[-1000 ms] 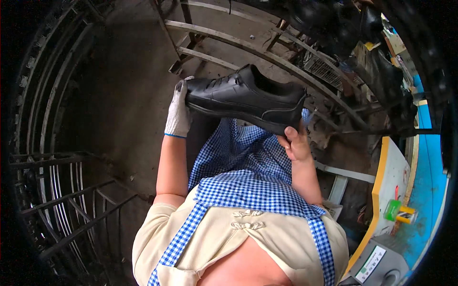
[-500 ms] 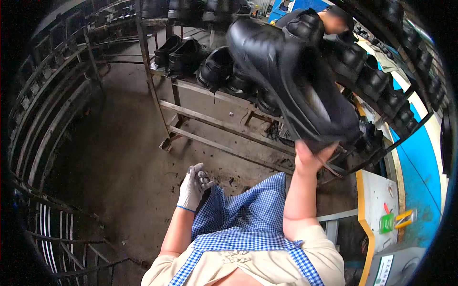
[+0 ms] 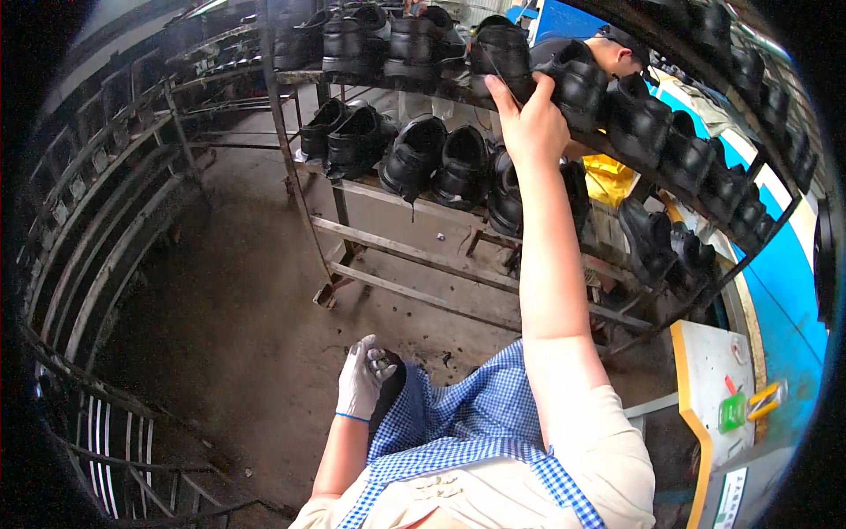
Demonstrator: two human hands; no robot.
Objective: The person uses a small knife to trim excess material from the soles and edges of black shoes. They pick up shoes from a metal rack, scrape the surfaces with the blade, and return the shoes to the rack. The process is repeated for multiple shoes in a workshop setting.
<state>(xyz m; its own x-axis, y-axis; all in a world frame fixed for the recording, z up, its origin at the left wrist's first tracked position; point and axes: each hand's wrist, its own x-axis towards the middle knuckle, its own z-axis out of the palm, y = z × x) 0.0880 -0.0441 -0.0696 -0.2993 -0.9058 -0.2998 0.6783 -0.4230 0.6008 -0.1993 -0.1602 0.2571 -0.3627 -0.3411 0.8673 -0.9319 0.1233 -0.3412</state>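
My bare right hand [image 3: 536,128] reaches out to the upper shelf of the rack. Its thumb and fingers are closed around the near end of a black shoe [image 3: 500,48], which sits among other black shoes there. Low on the left, in front of the apron, is my left hand [image 3: 359,381] in a white glove. Its fingers are curled in, and whether anything lies inside them is hidden. Close to the right forearm, the lower shelf carries more black shoes [image 3: 460,163].
The metal shoe rack [image 3: 401,251] curves from ahead to the right. Another empty-looking rack [image 3: 132,256] stands at the left. Beyond the shelf is a person [image 3: 608,53] in a dark cap. A white panel with a yellow edge [image 3: 692,388] stands close on the right.
My right hand has carried the black shoe away from me to the upper shelf, where it now sits in the row. The gloved left hand stays low and curled.
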